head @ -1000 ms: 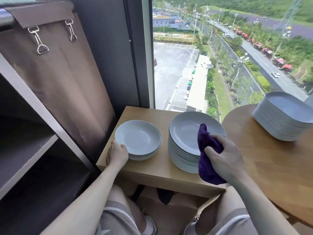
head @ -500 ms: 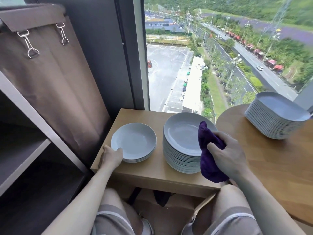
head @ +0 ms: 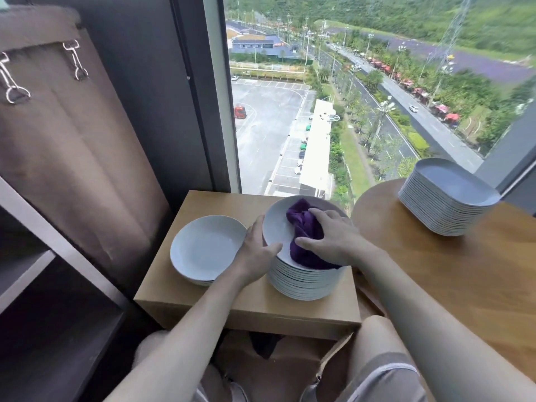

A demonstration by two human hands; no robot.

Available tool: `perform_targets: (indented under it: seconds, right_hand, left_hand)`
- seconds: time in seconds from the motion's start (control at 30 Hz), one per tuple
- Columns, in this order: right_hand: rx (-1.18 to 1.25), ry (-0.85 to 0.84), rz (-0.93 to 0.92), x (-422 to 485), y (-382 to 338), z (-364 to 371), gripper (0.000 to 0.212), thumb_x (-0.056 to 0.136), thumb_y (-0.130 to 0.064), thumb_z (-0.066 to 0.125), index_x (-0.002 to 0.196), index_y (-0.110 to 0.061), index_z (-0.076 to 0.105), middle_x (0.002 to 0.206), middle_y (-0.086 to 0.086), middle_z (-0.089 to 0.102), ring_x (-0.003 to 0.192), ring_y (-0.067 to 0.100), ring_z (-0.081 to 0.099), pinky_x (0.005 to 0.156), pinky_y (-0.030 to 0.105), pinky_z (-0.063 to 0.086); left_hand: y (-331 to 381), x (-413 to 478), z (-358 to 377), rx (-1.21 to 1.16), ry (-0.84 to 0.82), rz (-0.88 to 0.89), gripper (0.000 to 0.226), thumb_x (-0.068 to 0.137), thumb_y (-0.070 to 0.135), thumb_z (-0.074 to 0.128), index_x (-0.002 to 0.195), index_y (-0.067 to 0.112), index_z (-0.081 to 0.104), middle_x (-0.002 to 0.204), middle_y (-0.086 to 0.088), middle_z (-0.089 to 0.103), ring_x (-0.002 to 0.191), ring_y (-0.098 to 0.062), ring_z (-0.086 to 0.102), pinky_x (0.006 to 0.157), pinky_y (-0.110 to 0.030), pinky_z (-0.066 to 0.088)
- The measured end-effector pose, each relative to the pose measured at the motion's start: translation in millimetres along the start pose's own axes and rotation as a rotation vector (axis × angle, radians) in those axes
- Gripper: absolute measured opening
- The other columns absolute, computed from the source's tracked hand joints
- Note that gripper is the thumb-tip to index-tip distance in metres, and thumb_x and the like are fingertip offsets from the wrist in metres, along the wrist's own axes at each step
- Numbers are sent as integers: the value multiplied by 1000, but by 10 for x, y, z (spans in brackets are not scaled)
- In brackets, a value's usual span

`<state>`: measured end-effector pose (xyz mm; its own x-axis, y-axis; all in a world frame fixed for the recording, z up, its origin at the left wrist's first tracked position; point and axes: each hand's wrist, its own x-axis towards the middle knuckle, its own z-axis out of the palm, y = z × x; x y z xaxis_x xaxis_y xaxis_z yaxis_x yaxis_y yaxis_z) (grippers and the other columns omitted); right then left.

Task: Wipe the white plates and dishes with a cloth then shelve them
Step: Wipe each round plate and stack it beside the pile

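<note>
Since the earlier frames, both hands have moved onto the tall stack [head: 301,282] of white plates: the left hand [head: 256,252] has left the short stack [head: 207,249] and the right hand [head: 333,239] has brought the purple cloth [head: 304,224] down onto the top plate [head: 275,224].

Left hand – thumb laid over the near-left rim of the top plate, fingers wrapped against the rim's outer edge, so the plate is gripped at its side. Right hand – fingers and thumb curved over the bunched cloth, pressing it flat against the plate's inner surface; part of the cloth shows beyond the fingertips and part under the palm.

Both stacks of round plates stand on a low wooden stand [head: 203,297], the short stack just beside the tall one and to its left. A separate stack of dishes [head: 446,198] with rounded corners sits on the round table [head: 464,280] to the right, well apart from the hands.

At far left a dark shelf unit [head: 43,256] is visible, with a brown cover [head: 72,140] hung by metal clips beside it. Behind the stand, a window [head: 319,111] looks down on a car park and a road.
</note>
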<state>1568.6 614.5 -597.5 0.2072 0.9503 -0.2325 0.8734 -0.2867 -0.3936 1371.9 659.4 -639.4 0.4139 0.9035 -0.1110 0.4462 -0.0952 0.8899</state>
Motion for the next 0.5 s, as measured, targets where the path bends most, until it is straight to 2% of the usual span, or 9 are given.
perform_targets:
  seconds: [0.07,0.13,0.17,0.23,0.27,0.3,0.37,0.4,0.5]
  right_hand:
    - [-53,-8,3,57,31,96,95,79,-80,51,158,-38,19,161,2,29,146,32,29,121,51,23]
    - [-51,-18,-3,107,21,100,102,73,-85,52,157,-39,17,160,3,28,147,33,27,121,53,22]
    - [-69,-27,-3,126,-2,101,103,71,-85,54,156,-39,17,160,3,27,147,34,27,121,55,22]
    - [-88,-23,9,172,-74,125,97,75,-77,59,155,-38,20,161,3,27,147,36,26,119,59,24]
    - [-83,-4,13,208,-110,140,93,77,-71,60,155,-37,22,161,3,27,146,36,27,118,59,25]
    - [-76,17,10,242,-144,156,89,78,-65,61,155,-36,25,160,1,28,145,36,29,117,59,27]
    - [-67,53,-27,318,-226,179,81,79,-58,62,152,-36,33,156,-2,33,137,33,34,113,57,29]
    - [-66,64,-58,352,-270,189,77,80,-56,62,150,-37,37,153,-4,36,134,32,36,112,55,30]
    - [-86,33,-161,398,-398,202,70,80,-50,61,147,-39,43,150,-8,41,131,28,38,108,51,31]
  left_hand:
    - [-32,15,29,-16,-20,-23,78,99,18,57,164,29,17,164,4,30,145,-14,32,116,-35,33]
    - [-69,11,25,-51,-45,-34,83,100,16,55,167,29,8,171,9,17,155,-7,19,125,-33,23]
    - [-69,-2,18,-80,-61,-33,82,101,14,55,167,28,7,170,13,18,151,5,20,122,-23,23]
    - [-107,-2,1,-143,-90,-34,78,104,9,54,166,26,11,154,28,30,123,35,30,99,2,28]
    - [-129,12,-9,-173,-100,-35,76,104,7,54,165,27,13,144,33,34,115,39,33,91,5,31]
    - [-141,21,-20,-195,-108,-35,76,104,8,55,165,29,15,141,33,36,123,32,36,93,1,32]
    - [-194,52,-34,-253,-130,-43,81,101,13,60,165,35,16,155,24,35,148,2,31,110,-18,31]
    - [-212,52,-43,-273,-135,-42,83,99,16,62,165,37,16,160,22,32,152,-6,29,114,-23,31]
    - [-220,16,-66,-268,-156,-25,78,101,21,64,161,47,21,150,38,37,146,3,34,107,-13,36]
